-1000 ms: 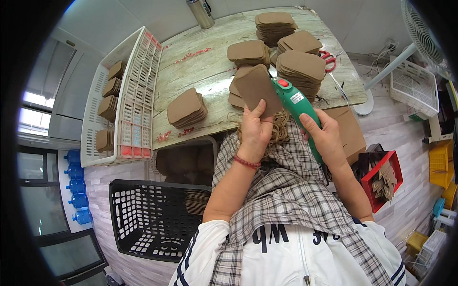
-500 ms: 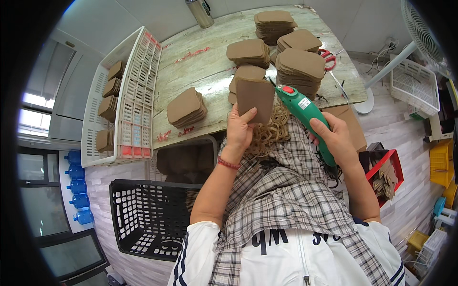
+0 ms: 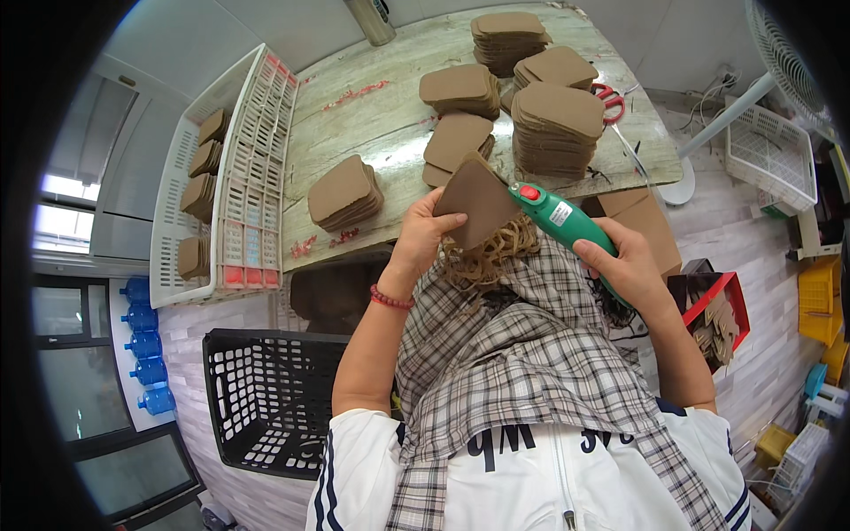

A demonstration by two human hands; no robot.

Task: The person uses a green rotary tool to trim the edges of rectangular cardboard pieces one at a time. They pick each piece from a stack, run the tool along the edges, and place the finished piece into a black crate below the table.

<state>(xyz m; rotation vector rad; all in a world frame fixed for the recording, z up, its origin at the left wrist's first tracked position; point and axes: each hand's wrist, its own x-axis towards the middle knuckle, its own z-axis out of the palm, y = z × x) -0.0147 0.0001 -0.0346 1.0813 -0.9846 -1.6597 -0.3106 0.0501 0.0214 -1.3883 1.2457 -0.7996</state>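
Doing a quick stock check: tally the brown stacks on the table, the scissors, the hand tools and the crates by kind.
Brown stacks on the table: 6
Red-handled scissors: 1
Green hand tool, in the right hand: 1
White crate: 1
Black crate: 1
Total: 10

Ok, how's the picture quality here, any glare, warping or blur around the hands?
Head view: sharp around the left hand holding the brown cardboard piece and the right hand gripping the green handheld tool; pale glare on the worn wooden tabletop; fisheye bends the white plastic crate; corners black.
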